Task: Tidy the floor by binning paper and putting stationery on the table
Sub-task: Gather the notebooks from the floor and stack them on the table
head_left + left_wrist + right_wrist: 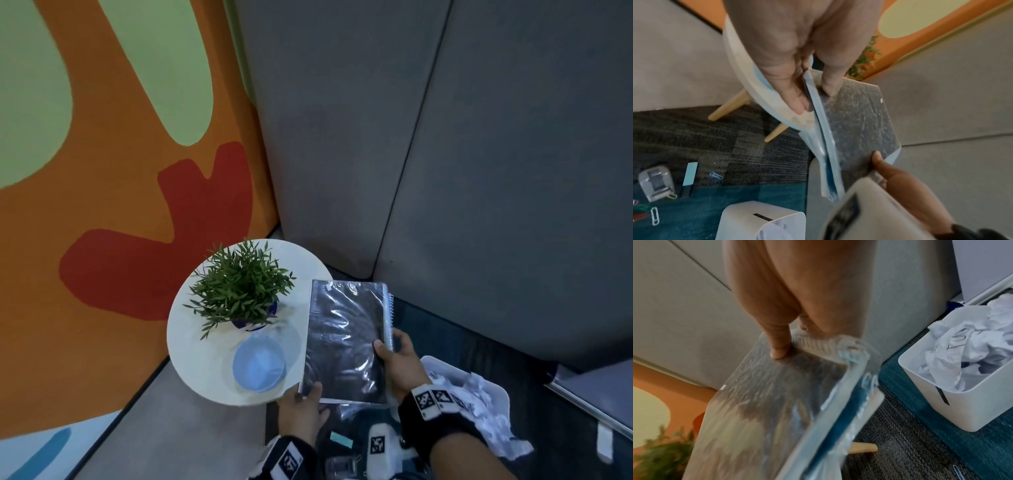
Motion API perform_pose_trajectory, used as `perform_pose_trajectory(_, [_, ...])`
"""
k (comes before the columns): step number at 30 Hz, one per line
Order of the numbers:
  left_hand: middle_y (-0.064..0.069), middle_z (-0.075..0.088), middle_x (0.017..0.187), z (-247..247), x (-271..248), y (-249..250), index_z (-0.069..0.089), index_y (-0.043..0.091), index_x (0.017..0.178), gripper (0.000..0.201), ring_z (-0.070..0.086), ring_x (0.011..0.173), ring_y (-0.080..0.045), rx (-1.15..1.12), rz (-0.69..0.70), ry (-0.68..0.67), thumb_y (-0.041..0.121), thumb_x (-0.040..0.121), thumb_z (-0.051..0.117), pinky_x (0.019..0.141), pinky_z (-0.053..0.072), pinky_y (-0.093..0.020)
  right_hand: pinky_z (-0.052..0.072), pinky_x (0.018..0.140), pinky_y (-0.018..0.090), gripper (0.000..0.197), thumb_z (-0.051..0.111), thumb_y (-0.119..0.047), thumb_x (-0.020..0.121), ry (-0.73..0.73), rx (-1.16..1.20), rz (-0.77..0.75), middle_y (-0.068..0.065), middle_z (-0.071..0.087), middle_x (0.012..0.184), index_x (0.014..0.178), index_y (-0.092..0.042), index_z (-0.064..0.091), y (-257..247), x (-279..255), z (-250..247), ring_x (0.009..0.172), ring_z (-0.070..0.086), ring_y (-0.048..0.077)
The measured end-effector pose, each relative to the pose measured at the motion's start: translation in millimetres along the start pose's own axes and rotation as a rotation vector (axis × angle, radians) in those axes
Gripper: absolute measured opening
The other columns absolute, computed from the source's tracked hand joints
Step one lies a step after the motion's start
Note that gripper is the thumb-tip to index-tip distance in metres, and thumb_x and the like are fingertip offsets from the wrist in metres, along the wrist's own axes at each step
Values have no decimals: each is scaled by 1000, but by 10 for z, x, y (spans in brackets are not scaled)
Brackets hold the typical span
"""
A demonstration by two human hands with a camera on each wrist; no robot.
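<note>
Notebook, plastic-wrapped, is pinched by both hands, left and right, at the counter's 3 o'clock edge; slippery wrap might slide, hitting the bowl.

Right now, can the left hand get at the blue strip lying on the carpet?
Probably not yet: the left hand grips the notebook along with the right hand, well above the blue strip.

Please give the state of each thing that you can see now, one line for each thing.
notebook: plastic-wrapped, held by both hands beside the table.
left hand: pinches its near corner.
right hand: grips its spiral edge.
bin: open, holds crumpled paper.
table: carries a plant and a blue bowl.
</note>
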State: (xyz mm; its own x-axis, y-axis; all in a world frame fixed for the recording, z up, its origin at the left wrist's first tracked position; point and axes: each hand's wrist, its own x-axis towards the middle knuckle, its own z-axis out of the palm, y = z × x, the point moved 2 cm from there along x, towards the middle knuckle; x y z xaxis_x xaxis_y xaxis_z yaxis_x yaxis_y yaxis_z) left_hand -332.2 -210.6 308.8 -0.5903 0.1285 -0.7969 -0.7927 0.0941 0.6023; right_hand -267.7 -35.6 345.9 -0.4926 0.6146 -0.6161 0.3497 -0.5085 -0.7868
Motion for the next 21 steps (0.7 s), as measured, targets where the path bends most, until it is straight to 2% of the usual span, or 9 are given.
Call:
perform_pose_trajectory(3, [-24, 51, 127, 44, 283, -151, 38, 0, 133, 48, 60, 101, -30, -43, 21, 64, 4, 90, 59, 70, 49, -28, 50, 92, 54, 23, 62, -11, 89, 16, -50, 15, 20, 65, 105, 94, -31, 52, 159, 390, 105, 86, 62, 31])
perform_pose_trajectory(7, [-11, 58, 90, 36, 667, -280, 46, -4, 126, 37, 59, 82, -22, -75, -5, 60, 8, 93, 56, 66, 48, -26, 51, 90, 56, 23, 65, -14, 86, 33, -82, 19, 13, 67, 97, 94, -33, 55, 457, 811, 247, 81, 63, 28])
perform_pose_trajectory(8, [-9, 58, 90, 33, 762, -303, 49, -3, 123, 33, 58, 86, -24, -64, -16, 60, 10, 93, 55, 69, 48, -28, 51, 89, 57, 23, 66, -15, 85, 41, -91, 22, 11, 67, 96, 93, -34, 55, 528, 906, 277, 81, 63, 28])
perform_pose_trajectory(10, [-12, 58, 110, 47, 926, -321, 53, 4, 120, 27, 58, 97, -25, -85, -32, 79, 11, 94, 56, 75, 47, -30, 50, 90, 58, 23, 67, -18, 84, 62, -106, 28, 12, 67, 99, 92, -37, 56, 635, 1079, 319, 84, 64, 29])
perform_pose_trajectory(11, [-14, 56, 119, 61, 980, -314, 50, 5, 126, 34, 59, 100, -24, -113, -34, 102, 11, 93, 57, 78, 47, -30, 49, 91, 58, 23, 66, -18, 84, 69, -103, 32, 13, 67, 101, 92, -37, 56, 680, 1149, 336, 86, 63, 29])
perform_pose_trajectory(13, [-15, 56, 122, 80, 1084, -291, 43, 3, 135, 47, 61, 101, -26, -157, -18, 140, 11, 91, 60, 83, 47, -30, 49, 92, 58, 23, 66, -18, 84, 81, -94, 28, 13, 66, 102, 92, -37, 56, 730, 1263, 369, 88, 63, 30])
perform_pose_trajectory(16, [-23, 59, 122, 116, 1171, -272, 48, -2, 130, 45, 62, 107, -32, -160, -21, 161, 13, 90, 63, 86, 52, -33, 49, 94, 55, 23, 66, -19, 84, 77, -106, 14, 9, 66, 97, 92, -38, 55, 724, 1385, 428, 87, 61, 28])
perform_pose_trajectory(19, [-20, 62, 121, 129, 1238, -270, 54, -2, 126, 45, 64, 102, -24, -234, 0, 232, 11, 85, 68, 64, 54, -16, 48, 91, 52, 24, 65, -17, 85, 71, -108, 17, 5, 64, 94, 92, -38, 55, 694, 1490, 485, 86, 58, 25])
perform_pose_trajectory(21, [-19, 66, 107, 160, 1250, -263, 61, -7, 111, 34, 64, 91, -22, -237, 20, 247, 12, 85, 69, 57, 52, -12, 49, 89, 49, 23, 65, -17, 85, 70, -120, 20, 5, 64, 95, 92, -38, 55, 670, 1554, 526, 85, 59, 25])
